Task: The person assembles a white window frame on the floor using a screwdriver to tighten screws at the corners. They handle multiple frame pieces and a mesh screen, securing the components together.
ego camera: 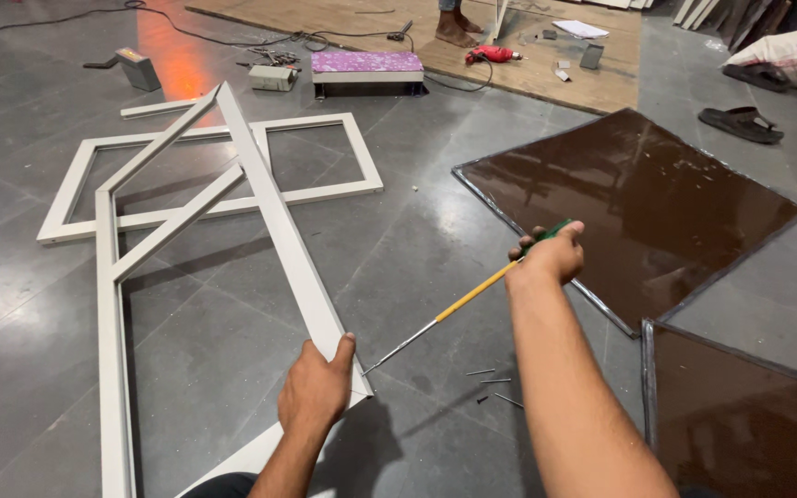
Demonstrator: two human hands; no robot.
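white frame [279, 240] corner clasped by left hand [315, 392]; right hand [551, 258] grip closed round screwdriver [463, 300].

White paper sheet [580, 29] on wooden board [528, 74], top right; no pkgs/screens.

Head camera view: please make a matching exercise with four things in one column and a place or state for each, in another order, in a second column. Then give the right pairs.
Things:
1. screwdriver
2. white frame
3. loose screws
4. brown glass panel

Places or states:
A. lying flat on the grey floor, beyond the right hand
B. held at its corner by the left hand
C. scattered on the floor between the two forearms
D. gripped by its green handle in the right hand

Pairs: 1-D, 2-B, 3-C, 4-A
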